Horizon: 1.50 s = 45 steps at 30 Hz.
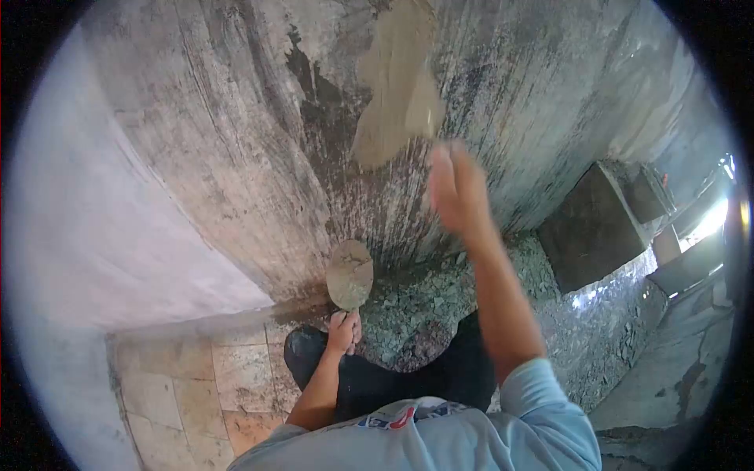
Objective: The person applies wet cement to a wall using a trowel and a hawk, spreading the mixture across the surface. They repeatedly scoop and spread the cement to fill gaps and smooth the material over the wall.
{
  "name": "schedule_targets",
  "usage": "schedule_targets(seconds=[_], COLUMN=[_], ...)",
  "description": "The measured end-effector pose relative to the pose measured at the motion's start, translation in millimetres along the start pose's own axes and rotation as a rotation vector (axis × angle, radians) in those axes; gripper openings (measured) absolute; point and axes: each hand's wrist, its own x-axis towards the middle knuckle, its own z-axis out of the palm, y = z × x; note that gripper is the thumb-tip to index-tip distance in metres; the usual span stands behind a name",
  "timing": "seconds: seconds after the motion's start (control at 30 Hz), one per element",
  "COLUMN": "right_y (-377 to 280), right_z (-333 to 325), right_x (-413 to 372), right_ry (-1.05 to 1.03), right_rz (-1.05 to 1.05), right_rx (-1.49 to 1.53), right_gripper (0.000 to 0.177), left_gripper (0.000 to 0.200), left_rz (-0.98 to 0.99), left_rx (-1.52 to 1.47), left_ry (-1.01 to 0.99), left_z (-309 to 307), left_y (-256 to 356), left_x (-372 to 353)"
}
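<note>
At the left we note a smooth pale wall (pixel 118 220) and, below it, a tiled floor (pixel 181 385). Our left hand (pixel 343 330) is clamped on the handle of a trowel (pixel 349 275), whose rounded blade carries a load of grey mortar and is held low, near the foot of the rough wall (pixel 236 133). Higher up, one patch of fresh mortar (pixel 393 94) lies on that wall. We judge the coating barely begun, since the rest of the surface shows bare, streaked and stained. Our right hand (pixel 457 188) is raised just below the patch; motion blur prevents us from telling whether it is closed on a tool. Rubble (pixel 440 290) covers the ground at the wall's foot. At the right stand dark blocks (pixel 593 228), with daylight beyond.
</note>
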Motion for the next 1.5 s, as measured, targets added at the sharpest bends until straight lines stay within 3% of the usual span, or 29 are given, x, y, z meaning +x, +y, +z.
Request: schedule_targets(seconds=[0.1,0.23,0.4,0.5,0.53,0.6,0.7,0.83,0.93,1.17,1.37,1.5], right_y=[-45,-31,60,82,86,95,112,68,58,71,71,78], right_z=[-23,-1,75,93,94,95,88,49,53,68,48,68], right_x=[61,72,-23,-67,-77,-95,-99,-53,-29,-66,-52,-42], right_ry=[0.060,0.130,-0.063,-0.159,-0.204,-0.289,-0.166,-0.016,-0.137,-0.213,-0.050,-0.115], right_rz=[-0.303,-0.419,-0.085,-0.008,0.013,0.030,-0.057,-0.092,-0.031,0.035,-0.031,-0.031], right_rx=[-0.084,-0.272,-0.286,-0.356,-0.364,-0.335,-0.229,-0.098,-0.244,-0.285,-0.184,-0.286], right_gripper=[0.033,0.033,0.041,0.038,0.038,0.036,0.033,0.034,0.036,0.034,0.035,0.034], left_gripper=[0.036,0.036,0.038,0.039,0.039,0.040,0.041,0.039,0.037,0.037,0.040,0.039], left_rz=[0.012,0.003,-0.022,0.001,-0.081,-0.060,-0.047,-0.083,-0.113,-0.087,-0.064,-0.105], left_rx=[-0.017,-0.044,-0.028,-0.044,-0.082,-0.045,-0.018,-0.034,-0.074,-0.075,-0.047,-0.046], left_ry=[0.060,0.103,0.226,0.136,0.205,0.212,0.202,0.221,0.260,0.215,0.194,0.240], left_z=[14,39,63,73,76,77,72,79,85,89,79,85], left_y=[10,29,63,93,97,98,98,93,88,91,88,86], left_x=[-14,-33,-59,-80,-84,-94,-100,-108,-109,-115,-113,-110])
